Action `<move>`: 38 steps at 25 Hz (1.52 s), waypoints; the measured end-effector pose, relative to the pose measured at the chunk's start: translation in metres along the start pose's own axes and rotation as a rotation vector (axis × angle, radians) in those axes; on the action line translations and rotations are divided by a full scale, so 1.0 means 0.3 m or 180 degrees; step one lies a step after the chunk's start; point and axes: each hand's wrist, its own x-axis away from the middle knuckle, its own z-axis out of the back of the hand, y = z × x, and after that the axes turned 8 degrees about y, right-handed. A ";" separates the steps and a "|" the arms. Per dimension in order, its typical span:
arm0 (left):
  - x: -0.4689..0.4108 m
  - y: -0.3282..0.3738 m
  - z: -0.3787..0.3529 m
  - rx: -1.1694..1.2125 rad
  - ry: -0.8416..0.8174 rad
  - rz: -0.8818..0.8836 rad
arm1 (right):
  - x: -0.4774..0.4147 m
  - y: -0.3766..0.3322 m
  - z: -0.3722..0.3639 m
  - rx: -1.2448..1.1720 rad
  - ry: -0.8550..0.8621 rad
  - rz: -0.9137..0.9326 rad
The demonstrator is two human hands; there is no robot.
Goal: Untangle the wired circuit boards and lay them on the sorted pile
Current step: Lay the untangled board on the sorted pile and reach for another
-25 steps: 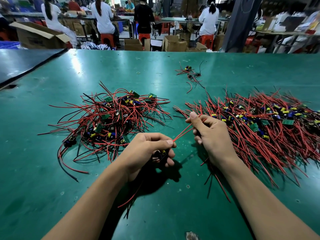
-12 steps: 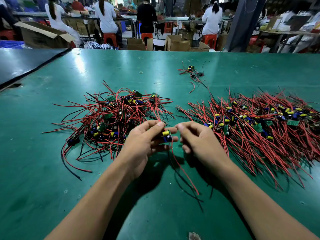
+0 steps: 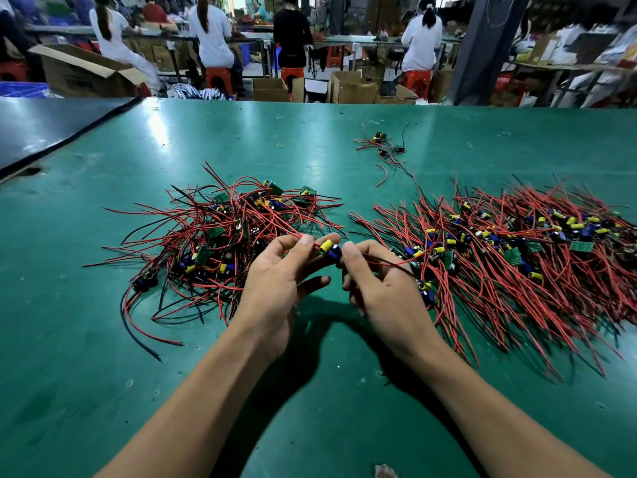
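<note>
at the tabletop (image 3: 103, 374) middle, left hand (image 3: 275, 281) and right hand (image 3: 382, 288) pinch one wired board (image 3: 330, 249) in curled fingertips (image 3: 305, 240), its red lead (image 3: 389, 263) trailing onto the sorted pile (image 3: 517, 250) toward the right edge, where a tug could snag boards.

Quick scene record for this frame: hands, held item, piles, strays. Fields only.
left hand: pinches held board between the piles
right hand: pinches the same board at its right end
held board: yellow and blue capacitors showing; red and black wires trail right
tangled pile: left of the hands
sorted pile: right of the hands, wires roughly aligned
stray bundle: farther back, apart from both piles
table: green
</note>
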 end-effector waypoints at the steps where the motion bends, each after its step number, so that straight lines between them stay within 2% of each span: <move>1: -0.001 -0.002 0.002 0.0113 -0.0071 0.0028 | -0.006 -0.006 -0.004 -0.0433 -0.0008 -0.0245; 3: -0.004 -0.003 0.009 0.0279 -0.0279 0.0091 | -0.020 -0.025 0.001 -0.1143 -0.0018 -0.0665; 6: -0.005 0.001 0.011 0.0222 -0.0558 0.0324 | -0.041 -0.049 0.043 -0.1582 -0.0275 -0.0917; 10: 0.009 0.012 0.000 0.0228 -0.0614 0.0988 | -0.041 -0.063 0.077 -0.1421 -0.0842 -0.1205; 12: 0.011 0.017 0.006 -0.0036 -0.0832 0.1176 | -0.035 -0.064 0.075 -0.1216 -0.1061 -0.1278; 14: 0.015 0.016 0.009 -0.0317 -0.1129 0.1111 | -0.039 -0.058 0.076 -0.1081 -0.1169 -0.1338; 16: 0.015 0.004 0.008 -0.0328 -0.1191 0.0968 | -0.048 -0.054 0.082 -0.1007 -0.1105 -0.1339; 20: -0.001 -0.026 0.013 -0.0233 -0.0871 0.0583 | -0.063 -0.039 0.080 -0.0848 -0.0714 -0.1400; 22: -0.001 -0.038 0.018 -0.0430 -0.0744 0.0310 | -0.066 -0.028 0.083 -0.0711 -0.0555 -0.1445; 26: 0.008 -0.060 0.016 -0.0939 -0.0505 -0.0155 | -0.067 -0.028 0.098 -0.0667 -0.0616 -0.1770; 30: 0.014 -0.054 0.008 -0.0869 -0.0528 -0.0008 | -0.083 -0.023 0.124 -0.0708 -0.0692 -0.1817; 35: 0.029 -0.047 -0.001 -0.0959 -0.0778 0.0551 | -0.087 -0.013 0.132 -0.0446 -0.0712 -0.1400; 38: 0.028 -0.051 -0.005 -0.1002 -0.0710 0.0598 | -0.084 -0.007 0.134 -0.0369 -0.0870 -0.1259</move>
